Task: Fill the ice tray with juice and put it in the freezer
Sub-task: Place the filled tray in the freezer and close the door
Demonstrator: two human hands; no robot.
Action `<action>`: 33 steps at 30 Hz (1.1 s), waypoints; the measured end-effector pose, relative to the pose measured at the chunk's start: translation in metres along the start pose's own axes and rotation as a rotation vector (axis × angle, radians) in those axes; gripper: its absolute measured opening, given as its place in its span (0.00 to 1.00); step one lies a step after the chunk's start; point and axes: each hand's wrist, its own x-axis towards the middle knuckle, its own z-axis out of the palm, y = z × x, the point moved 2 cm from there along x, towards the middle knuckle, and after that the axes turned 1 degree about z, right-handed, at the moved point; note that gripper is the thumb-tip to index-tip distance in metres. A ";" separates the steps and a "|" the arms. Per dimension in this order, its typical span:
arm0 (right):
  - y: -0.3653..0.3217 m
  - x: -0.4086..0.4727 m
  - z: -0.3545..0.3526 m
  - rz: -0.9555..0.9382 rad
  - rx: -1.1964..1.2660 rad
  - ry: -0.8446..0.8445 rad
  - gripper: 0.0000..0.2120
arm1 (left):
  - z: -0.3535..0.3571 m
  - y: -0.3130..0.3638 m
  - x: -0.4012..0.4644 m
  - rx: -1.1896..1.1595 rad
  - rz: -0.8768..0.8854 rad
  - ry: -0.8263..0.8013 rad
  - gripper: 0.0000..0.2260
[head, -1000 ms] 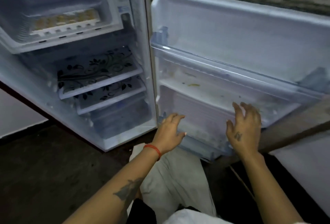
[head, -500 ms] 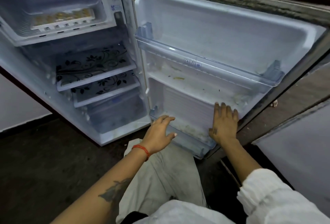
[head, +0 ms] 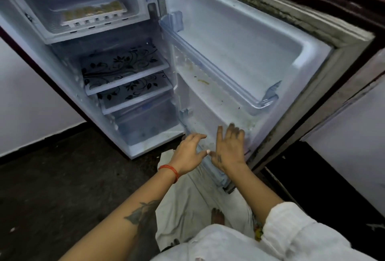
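Door (head: pixel 239 37) is swinging in toward the cabinet: over the last second it has come round from nearly full open to roughly half closed, its inner face now angled across my view.

I'm pushing it with the right hand (head: pixel 229 149), fingers straight and flat against the inner liner low down, near the bottom door rack (head: pixel 216 174). This hand has slid leftward along the liner as the door turns. Nothing grasped.

Left hand (head: pixel 188 153) is hovering just beside the right, fingers spread and relaxed, thumb tip nearly touching the right hand. I cannot tell whether it is actually touching the door rack. Holding nothing.

Ice tray (head: pixel 93 14) is sitting inside the freezer compartment (head: pixel 68 33) at the top of the cabinet, yellowish juice showing in its cells, level as far as I can judge.

My reading: the fill and the placing are done; only the closing is left. Both hands are sitting inside the door's sweep, so I am judging they need to come off the liner and onto the outer edge before the gap narrows.

Patterned shelves (head: pixel 125 67) below carry nothing I can make out.
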 end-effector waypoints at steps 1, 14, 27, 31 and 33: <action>-0.013 -0.009 -0.008 -0.025 0.027 -0.001 0.38 | -0.001 -0.002 -0.007 -0.015 0.006 0.013 0.22; -0.084 -0.120 -0.032 -0.298 0.915 0.798 0.13 | -0.039 -0.059 -0.120 -0.563 -0.072 0.341 0.34; -0.150 -0.019 -0.094 -0.628 1.305 0.164 0.24 | -0.110 -0.110 -0.130 -0.523 -0.372 0.905 0.28; -0.189 0.002 -0.117 -0.681 1.223 0.138 0.22 | -0.137 -0.128 -0.120 -0.480 -0.419 0.894 0.31; -0.209 0.016 -0.128 -0.712 1.153 0.148 0.21 | -0.155 -0.140 -0.111 -0.502 -0.441 0.883 0.31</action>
